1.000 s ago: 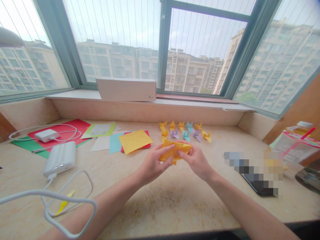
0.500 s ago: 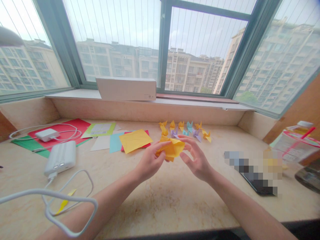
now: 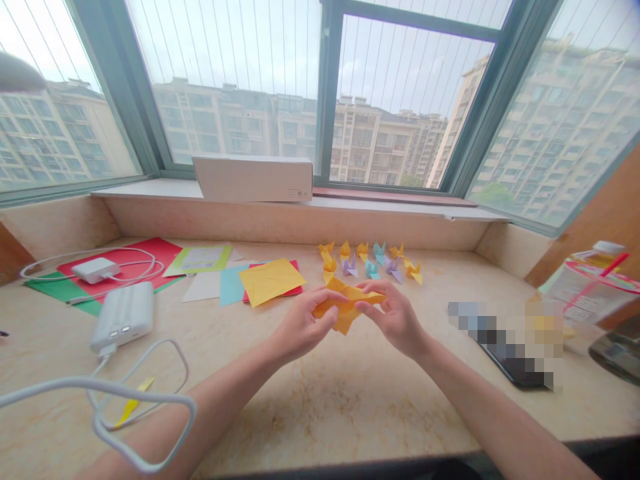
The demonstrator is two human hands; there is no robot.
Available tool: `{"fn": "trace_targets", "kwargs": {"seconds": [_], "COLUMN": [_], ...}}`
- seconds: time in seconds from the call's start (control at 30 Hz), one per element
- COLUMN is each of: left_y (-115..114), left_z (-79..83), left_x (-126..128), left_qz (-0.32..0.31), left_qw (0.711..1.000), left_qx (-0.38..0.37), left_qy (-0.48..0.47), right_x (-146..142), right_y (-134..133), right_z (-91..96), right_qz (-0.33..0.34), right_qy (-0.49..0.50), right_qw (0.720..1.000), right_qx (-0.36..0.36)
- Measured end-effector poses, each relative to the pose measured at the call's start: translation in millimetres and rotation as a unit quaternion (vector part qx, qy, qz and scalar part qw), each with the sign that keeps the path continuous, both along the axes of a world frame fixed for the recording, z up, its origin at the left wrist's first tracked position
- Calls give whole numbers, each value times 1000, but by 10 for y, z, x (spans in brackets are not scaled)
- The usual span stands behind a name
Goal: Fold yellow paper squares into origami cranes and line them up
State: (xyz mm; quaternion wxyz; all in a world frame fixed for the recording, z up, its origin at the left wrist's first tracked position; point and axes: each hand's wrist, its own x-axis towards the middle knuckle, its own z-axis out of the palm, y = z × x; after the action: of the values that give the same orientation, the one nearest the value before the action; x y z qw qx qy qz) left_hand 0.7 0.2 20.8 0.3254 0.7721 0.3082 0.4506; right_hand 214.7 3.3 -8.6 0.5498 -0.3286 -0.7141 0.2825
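Observation:
Between my hands is a partly folded piece of yellow origami paper [image 3: 345, 323], raised above the counter and creased, with a point hanging down at its middle. My left hand [image 3: 309, 320] pinches its left side between thumb and fingers. On the right side, my right hand [image 3: 393, 313] has thumb and fingers closed on the paper's edge. Behind the hands stand several small folded paper cranes in yellow, blue and purple, among them a light blue crane [image 3: 373, 269]. A flat yellow sheet [image 3: 273, 281] lies on a red one to the left of my left hand.
A white power bank [image 3: 125, 313] with looping cables lies left, near a white charger [image 3: 96, 269] on red and green sheets. To the right are a partly blurred phone [image 3: 523, 367] and a plastic cup [image 3: 583, 293]. A white box [image 3: 253, 180] stands on the windowsill.
My right hand has closed from open fingers onto the paper's right edge. The paper has spread wider, its point now hanging lower. A light blue crane behind has come into fuller view.

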Motion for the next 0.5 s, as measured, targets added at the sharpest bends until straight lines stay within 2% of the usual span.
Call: {"fn": "trace_targets", "kwargs": {"seconds": [0.17, 0.33, 0.5], "left_y": [16, 57, 71], "left_z": [-56, -143, -152], "left_x": [25, 66, 54], "left_qz": [12, 16, 22], "left_qw": [1000, 999, 997], "left_qx": [-5, -37, -55], "left_qy": [19, -31, -57], "right_x": [-40, -86, -70], "right_y": [-6, -17, -24], "right_z": [-7, 33, 63], "right_qz": [-19, -37, -15], "right_qy": [47, 72, 58], "right_qw": [999, 997, 998], "right_qx": [-12, -18, -15]}}
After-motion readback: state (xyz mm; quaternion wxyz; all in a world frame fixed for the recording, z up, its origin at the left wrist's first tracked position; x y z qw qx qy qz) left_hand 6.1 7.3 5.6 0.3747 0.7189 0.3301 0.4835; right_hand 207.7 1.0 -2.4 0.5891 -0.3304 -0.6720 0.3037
